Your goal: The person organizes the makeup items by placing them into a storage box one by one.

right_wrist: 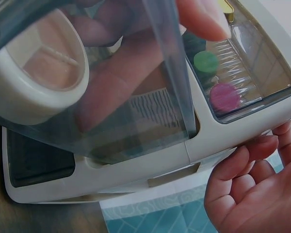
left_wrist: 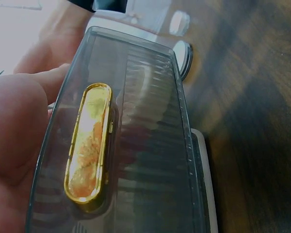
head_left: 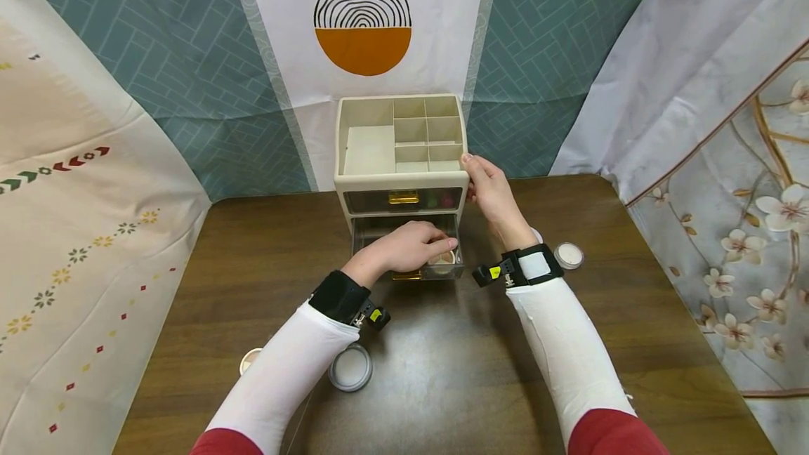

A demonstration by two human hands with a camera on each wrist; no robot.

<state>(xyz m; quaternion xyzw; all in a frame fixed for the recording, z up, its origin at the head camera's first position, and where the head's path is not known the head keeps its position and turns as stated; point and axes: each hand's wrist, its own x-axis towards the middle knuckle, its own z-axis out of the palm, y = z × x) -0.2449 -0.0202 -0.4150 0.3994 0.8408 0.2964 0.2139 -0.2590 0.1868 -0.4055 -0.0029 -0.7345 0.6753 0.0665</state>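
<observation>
Count three round containers [head_left: 350,368] on the tabletop [head_left: 455,364]. Beyond, find one round pot [right_wrist: 41,73] inside one pulled-out drawer [left_wrist: 150,155], just beside the left hand's [head_left: 413,244] fingers, loosely extended, gripping nothing visible. Note inner divider [right_wrist: 58,55] in right wrist view, not discernible from head. Farther, see right hand [head_left: 494,195] gripping one organizer [head_left: 401,181] by its upper edge.

Sheen on tabletop [head_left: 442,364]; left wrist view hazy.
</observation>
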